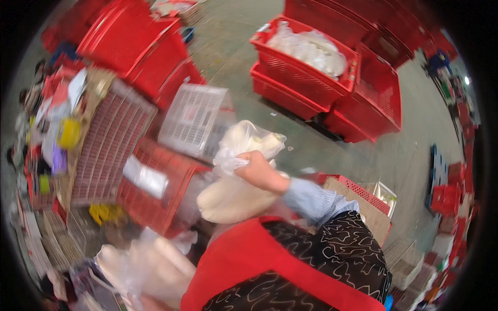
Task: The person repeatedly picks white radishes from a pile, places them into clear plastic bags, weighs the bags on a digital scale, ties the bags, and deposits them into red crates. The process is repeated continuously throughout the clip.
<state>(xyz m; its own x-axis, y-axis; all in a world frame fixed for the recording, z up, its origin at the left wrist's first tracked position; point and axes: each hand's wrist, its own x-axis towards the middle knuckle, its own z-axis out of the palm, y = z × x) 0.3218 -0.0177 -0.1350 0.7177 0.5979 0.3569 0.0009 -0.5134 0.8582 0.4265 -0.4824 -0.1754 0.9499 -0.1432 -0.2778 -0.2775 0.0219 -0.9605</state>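
Note:
My right hand [258, 170] is raised at the centre of the view, fist closed on the gathered neck of a clear plastic bag [244, 142]. Pale cream flat pieces [228, 199] fill the bag and hang below my fist. My forearm, with a blue striped cuff [314, 199] and a black patterned sleeve, comes in from the lower right over a red vest. A second, blurred clear bag of pale pieces [145, 264] lies at the lower left. My left hand does not show; it may be hidden under that bag.
A red crate [155, 192] holding a small wrapped packet stands just left of the bag, with a white crate [194, 116] behind it. Stacked red crates [306, 78], the top one full of bagged pale goods, stand beyond. A cardboard box [363, 207] sits right of my arm.

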